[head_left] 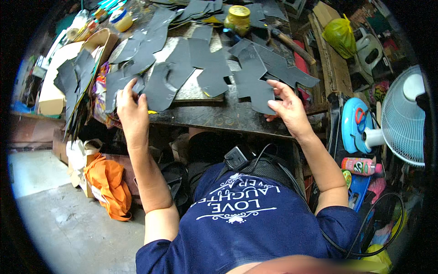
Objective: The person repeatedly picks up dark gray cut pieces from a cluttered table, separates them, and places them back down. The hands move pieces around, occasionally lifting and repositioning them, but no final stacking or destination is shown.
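Observation:
Dark grey cut sheet pieces (207,64), flat and curved in outline, lie spread and overlapping over the worktable (200,119). My left hand (132,106) is at the table's near left edge, its thumb and index finger apart and curved beside a grey piece (159,89). Some of its other fingers are hidden, and I see nothing in its grasp. At the right, my right hand (290,109) has its fingers spread at the edge of another grey piece (255,84). Whether the fingertips touch that piece, I cannot tell.
A hammer (294,45) and a yellow jar (238,20) stand or lie toward the back. More dark pieces (75,82) hang at the left edge. A white-and-blue fan (404,114) is close on the right, with a pink bottle (360,166). An orange bag (109,185) sits lower left.

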Tool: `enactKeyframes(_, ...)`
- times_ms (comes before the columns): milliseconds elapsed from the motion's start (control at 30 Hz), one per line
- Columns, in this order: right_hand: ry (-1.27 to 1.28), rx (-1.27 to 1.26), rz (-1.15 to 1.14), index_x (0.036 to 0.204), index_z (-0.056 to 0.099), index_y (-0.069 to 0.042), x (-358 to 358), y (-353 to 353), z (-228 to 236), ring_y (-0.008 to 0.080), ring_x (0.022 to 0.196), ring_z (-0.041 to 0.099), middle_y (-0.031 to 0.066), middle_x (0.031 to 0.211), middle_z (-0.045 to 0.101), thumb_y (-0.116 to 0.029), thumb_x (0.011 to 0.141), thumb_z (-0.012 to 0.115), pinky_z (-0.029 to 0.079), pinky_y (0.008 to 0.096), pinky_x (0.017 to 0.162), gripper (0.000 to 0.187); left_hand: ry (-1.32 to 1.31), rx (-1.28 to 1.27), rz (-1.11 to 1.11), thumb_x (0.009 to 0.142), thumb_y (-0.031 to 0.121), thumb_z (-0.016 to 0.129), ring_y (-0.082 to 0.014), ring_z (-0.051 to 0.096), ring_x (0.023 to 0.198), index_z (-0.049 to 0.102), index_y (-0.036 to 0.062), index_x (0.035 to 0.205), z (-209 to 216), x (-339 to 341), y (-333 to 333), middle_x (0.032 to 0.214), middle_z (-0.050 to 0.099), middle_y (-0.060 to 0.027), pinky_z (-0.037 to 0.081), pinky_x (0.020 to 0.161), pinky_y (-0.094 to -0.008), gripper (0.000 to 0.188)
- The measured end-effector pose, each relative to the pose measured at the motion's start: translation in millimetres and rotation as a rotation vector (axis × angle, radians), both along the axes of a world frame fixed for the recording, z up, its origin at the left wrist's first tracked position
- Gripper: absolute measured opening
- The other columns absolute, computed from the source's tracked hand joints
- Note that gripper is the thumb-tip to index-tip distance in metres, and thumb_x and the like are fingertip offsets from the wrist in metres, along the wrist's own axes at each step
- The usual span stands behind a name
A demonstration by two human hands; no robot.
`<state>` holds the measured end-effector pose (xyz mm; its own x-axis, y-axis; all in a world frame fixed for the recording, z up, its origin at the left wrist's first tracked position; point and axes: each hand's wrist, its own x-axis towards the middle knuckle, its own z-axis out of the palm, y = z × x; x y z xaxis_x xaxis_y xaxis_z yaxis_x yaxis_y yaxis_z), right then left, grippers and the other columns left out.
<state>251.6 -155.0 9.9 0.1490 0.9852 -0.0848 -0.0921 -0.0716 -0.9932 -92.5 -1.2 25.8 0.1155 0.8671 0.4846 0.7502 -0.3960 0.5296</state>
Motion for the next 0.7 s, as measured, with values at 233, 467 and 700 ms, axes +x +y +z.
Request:
enactKeyframes(233,-0.060,-0.089,0.025,0.143,0.040,-0.005,10.0,0.1,3.3,0.0119,0.076,0.062,0.0054,0.104,0.054,-0.012,0.093,0.060,0.055,0.0244,0.058,0.054,0.197,-0.035,0.066,0.084,0.004,0.066,-0.0352,0.059,0.097,0.057,0.0057,0.124,6.9,5.8,-8.6,0.104,0.056,-0.0170,0.048,0.086,-0.0415,0.041)
enactKeyframes(467,-0.309,-0.083,-0.030,0.141,0.043,-0.006,15.1,6.2,10.5,0.0100,0.062,0.060,0.0055,0.096,0.056,-0.018,0.092,0.065,0.052,0.0239,0.054,0.055,0.371,0.064,0.102,0.084,0.017,0.070,-0.0351,0.057,0.103,0.061,0.0082,0.121,7.1,13.3,-4.6,0.109,0.060,-0.0162,0.047,0.091,-0.0425,0.039)
enactKeyframes(700,-1.446,0.072,-0.069,0.116,0.064,-0.007,-5.8,23.8,14.3,0.0330,0.087,0.067,0.0117,0.106,0.060,-0.050,0.079,0.073,0.054,0.0427,0.072,0.057,0.587,0.100,0.174,0.078,0.048,0.074,-0.0320,0.056,0.102,0.070,0.0056,0.103,-0.2,37.4,21.9,0.104,0.064,-0.0125,0.049,0.086,-0.0414,0.050)
